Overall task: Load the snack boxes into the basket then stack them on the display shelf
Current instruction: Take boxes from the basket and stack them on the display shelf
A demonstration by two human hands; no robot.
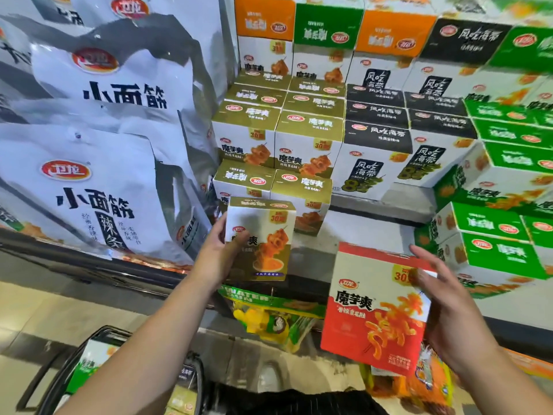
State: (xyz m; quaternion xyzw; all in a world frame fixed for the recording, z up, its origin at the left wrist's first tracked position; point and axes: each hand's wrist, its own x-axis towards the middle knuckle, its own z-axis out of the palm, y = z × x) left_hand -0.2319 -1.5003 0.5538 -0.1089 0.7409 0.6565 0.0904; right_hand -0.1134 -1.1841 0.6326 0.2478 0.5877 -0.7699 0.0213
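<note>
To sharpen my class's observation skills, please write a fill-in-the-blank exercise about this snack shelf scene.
The right hand holds a box with a ___ top.
The left hand holds ___ gold-topped box.
The basket is at the view's lower ___.
Between the gold-topped stacks and green stacks, the boxes have ___ tops.
Answers: red; one; left; black.

Bright, even store lighting; soft overall blur, wide-angle bending at the edges, faint glare on packaging.

The red box (374, 313) in my right hand (449, 310) and the gold box (260, 238) in my left hand (218, 253) both read 魔芋爽 and 30. The white bags (98, 199) left of my left hand say 小面筋; the black boxes (377, 136) above my right hand say 风吃海带.
</note>
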